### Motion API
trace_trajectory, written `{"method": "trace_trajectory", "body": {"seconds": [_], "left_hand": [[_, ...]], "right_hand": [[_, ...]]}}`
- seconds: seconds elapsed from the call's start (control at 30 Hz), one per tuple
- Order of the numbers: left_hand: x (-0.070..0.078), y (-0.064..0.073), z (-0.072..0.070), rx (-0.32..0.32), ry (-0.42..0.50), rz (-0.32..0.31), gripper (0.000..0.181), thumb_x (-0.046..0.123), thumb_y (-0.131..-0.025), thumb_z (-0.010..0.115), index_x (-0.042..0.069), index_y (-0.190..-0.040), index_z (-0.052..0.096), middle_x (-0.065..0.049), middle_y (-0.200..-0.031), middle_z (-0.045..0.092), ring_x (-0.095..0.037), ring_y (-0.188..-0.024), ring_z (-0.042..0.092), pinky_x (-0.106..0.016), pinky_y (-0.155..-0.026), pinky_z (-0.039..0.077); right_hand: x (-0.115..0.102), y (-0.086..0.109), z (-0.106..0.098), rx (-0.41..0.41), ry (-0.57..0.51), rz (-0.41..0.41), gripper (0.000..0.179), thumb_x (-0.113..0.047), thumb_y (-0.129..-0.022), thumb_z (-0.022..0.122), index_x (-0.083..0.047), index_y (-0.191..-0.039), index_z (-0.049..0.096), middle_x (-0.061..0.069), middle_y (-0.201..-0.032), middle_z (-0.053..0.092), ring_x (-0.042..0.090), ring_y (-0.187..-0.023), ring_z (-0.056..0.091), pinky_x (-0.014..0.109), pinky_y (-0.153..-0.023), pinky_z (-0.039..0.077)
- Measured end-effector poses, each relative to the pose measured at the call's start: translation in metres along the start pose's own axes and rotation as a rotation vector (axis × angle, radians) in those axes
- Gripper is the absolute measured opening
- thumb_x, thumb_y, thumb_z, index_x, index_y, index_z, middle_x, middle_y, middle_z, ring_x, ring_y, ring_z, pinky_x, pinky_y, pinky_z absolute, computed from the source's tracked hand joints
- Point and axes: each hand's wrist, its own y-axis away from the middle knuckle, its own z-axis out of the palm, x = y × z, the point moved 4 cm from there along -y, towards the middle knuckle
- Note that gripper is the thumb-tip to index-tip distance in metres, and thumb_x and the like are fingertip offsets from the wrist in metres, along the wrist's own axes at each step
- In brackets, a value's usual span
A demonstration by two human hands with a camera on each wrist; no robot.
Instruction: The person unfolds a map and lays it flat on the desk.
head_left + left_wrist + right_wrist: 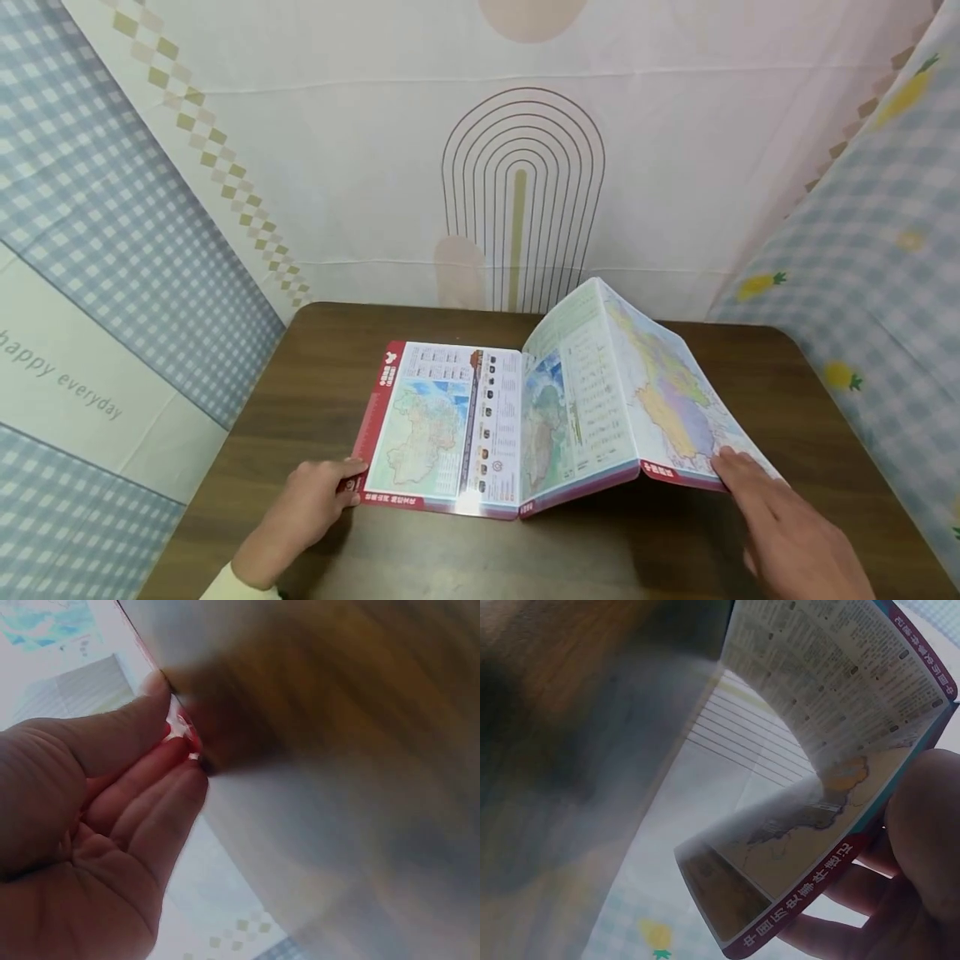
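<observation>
A folding map (427, 425) with red edging lies partly unfolded on the table, its left panel flat. Further right, the middle panel (577, 408) rises to a raised fold, and the right panel (667, 383), printed with a coloured map, slopes down from there. My left hand (307, 504) pinches the lower left corner, thumb on top and fingers beneath, as the left wrist view shows. At the lower right edge, my right hand (787, 525) holds the right panel between thumb and fingers. The right wrist view shows the panels' printed underside (810, 817), arched above the tabletop.
The dark wooden table (322, 333) extends around the map. A pale patterned cloth (360, 183) hangs behind it, with blue checked cloth (97, 167) at the left and a checked, pineapple-printed cloth (840, 275) at the right.
</observation>
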Motion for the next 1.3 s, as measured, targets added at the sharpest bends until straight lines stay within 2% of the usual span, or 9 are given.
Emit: {"method": "trace_trajectory", "body": {"seconds": [0.17,0.33,0.5,0.7,0.8,0.87,0.93,1.17,1.3], "left_hand": [[-0.01,-0.001,-0.004,0.003,0.007,0.023,0.045,0.015,-0.079,0.093,0.01,-0.122,0.081,-0.011,-0.119,0.08,-0.019,-0.09,0.074,-0.037,-0.074,0.059],[-0.023,0.002,-0.009,0.018,-0.019,0.036,0.045,0.013,-0.08,0.092,0.008,-0.123,0.08,-0.014,-0.118,0.08,-0.021,-0.092,0.076,-0.039,-0.075,0.059],[-0.04,0.007,-0.014,0.029,-0.044,0.033,0.045,0.011,-0.08,0.091,0.006,-0.123,0.079,-0.018,-0.118,0.079,-0.024,-0.093,0.076,-0.044,-0.079,0.061],[-0.054,0.011,-0.017,0.028,-0.03,0.023,0.048,0.01,-0.081,0.09,0.004,-0.126,0.077,-0.021,-0.124,0.076,-0.027,-0.096,0.077,-0.043,-0.078,0.061],[-0.059,0.014,-0.019,0.023,-0.027,0.011,0.049,0.009,-0.081,0.09,0.003,-0.127,0.076,-0.024,-0.125,0.075,-0.032,-0.101,0.077,-0.045,-0.079,0.061],[-0.062,0.016,-0.02,0.023,-0.028,0.001,0.049,0.008,-0.081,0.09,0.001,-0.127,0.076,-0.026,-0.124,0.075,-0.037,-0.104,0.077,-0.047,-0.08,0.062],[-0.064,0.018,-0.022,0.02,-0.035,-0.005,0.049,0.008,-0.081,0.09,0.0,-0.127,0.075,-0.027,-0.124,0.074,-0.039,-0.106,0.076,-0.049,-0.081,0.061],[-0.068,0.02,-0.025,-0.022,-0.051,-0.06,0.047,0.009,-0.084,0.087,0.002,-0.129,0.075,-0.03,-0.125,0.073,-0.044,-0.109,0.074,-0.055,-0.082,0.06],[-0.064,0.022,-0.025,-0.074,-0.072,-0.064,0.052,0.023,-0.087,0.087,0.003,-0.133,0.073,-0.029,-0.129,0.071,-0.046,-0.113,0.072,-0.059,-0.088,0.058]], "right_hand": [[0.004,0.008,0.006,-0.072,0.01,0.014,0.126,0.009,-0.044,0.091,-0.013,-0.159,0.044,0.014,-0.145,0.063,0.035,-0.121,0.063,0.055,-0.079,0.056],[0.013,0.016,0.016,-0.113,0.017,0.032,0.123,0.007,-0.045,0.092,-0.009,-0.157,0.044,0.018,-0.142,0.064,0.039,-0.121,0.063,0.057,-0.084,0.055],[0.025,0.023,0.032,-0.235,0.037,0.068,0.106,0.001,-0.057,0.092,-0.008,-0.153,0.046,0.02,-0.146,0.061,0.042,-0.127,0.06,0.063,-0.092,0.052],[0.038,0.03,0.054,-0.389,0.028,0.067,0.087,-0.002,-0.076,0.085,-0.009,-0.153,0.046,0.019,-0.15,0.059,0.045,-0.133,0.058,0.068,-0.096,0.049],[0.043,0.034,0.063,-0.399,0.008,0.041,0.088,-0.039,-0.08,0.092,-0.008,-0.15,0.049,0.019,-0.148,0.06,0.045,-0.131,0.06,0.068,-0.092,0.051],[0.045,0.037,0.068,-0.405,-0.014,0.016,0.103,-0.069,-0.073,0.087,-0.008,-0.148,0.052,0.02,-0.146,0.061,0.045,-0.129,0.061,0.067,-0.089,0.053],[0.046,0.04,0.073,-0.417,-0.045,-0.008,0.12,-0.09,-0.061,0.076,-0.007,-0.145,0.055,0.021,-0.144,0.062,0.045,-0.127,0.062,0.066,-0.085,0.055],[0.05,0.042,0.088,-0.568,-0.106,-0.032,0.119,-0.09,-0.067,0.072,-0.002,-0.146,0.057,0.024,-0.147,0.058,0.048,-0.129,0.06,0.063,-0.085,0.056],[0.048,0.042,0.088,-0.597,-0.078,-0.027,0.119,-0.094,-0.068,0.067,-0.004,-0.146,0.057,0.022,-0.147,0.058,0.045,-0.129,0.061,0.059,-0.084,0.057]]}}
